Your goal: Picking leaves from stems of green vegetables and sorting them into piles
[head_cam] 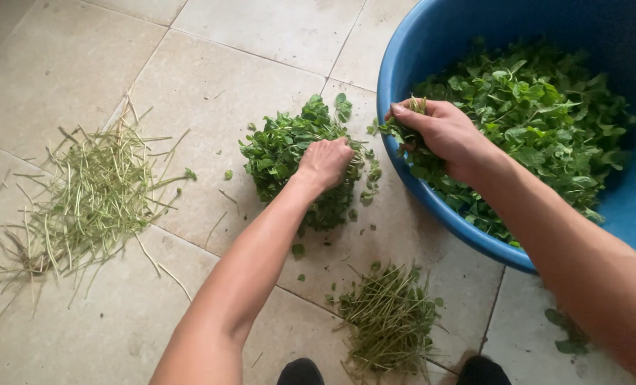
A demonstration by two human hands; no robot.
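Two bare hands show: the left hand (pixel 325 162) near the centre, closed on one bunch of leafy greens (pixel 282 153) lying on the floor, and the right hand (pixel 439 128) toward 2 o'clock, pinching a few leaves. There is one blue tub (pixel 403 64) at 2 o'clock, holding a single heap of picked leaves (pixel 546 114). Two piles of bare stems lie on the tiles, a larger stem pile (pixel 83 199) at 9 o'clock and a smaller stem pile (pixel 389 317) at 6 o'clock.
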